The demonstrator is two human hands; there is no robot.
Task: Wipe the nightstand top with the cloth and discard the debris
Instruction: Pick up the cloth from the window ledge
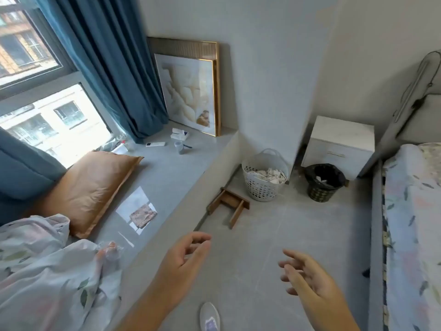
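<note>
Nearby, bin (325, 185) holds scraps, basket (264, 177) holds cloths; both hands' fingers (200, 244) spread, empty.

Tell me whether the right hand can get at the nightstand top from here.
Probably not yet. The right hand is open and empty, well short of the nightstand across bare floor. Nothing blocks the way; the bin stands in front, so stepping closer should do.

both arms reach forward; left hand (183, 261) and right hand (307, 275) empty (fingers loosely curled).
</note>
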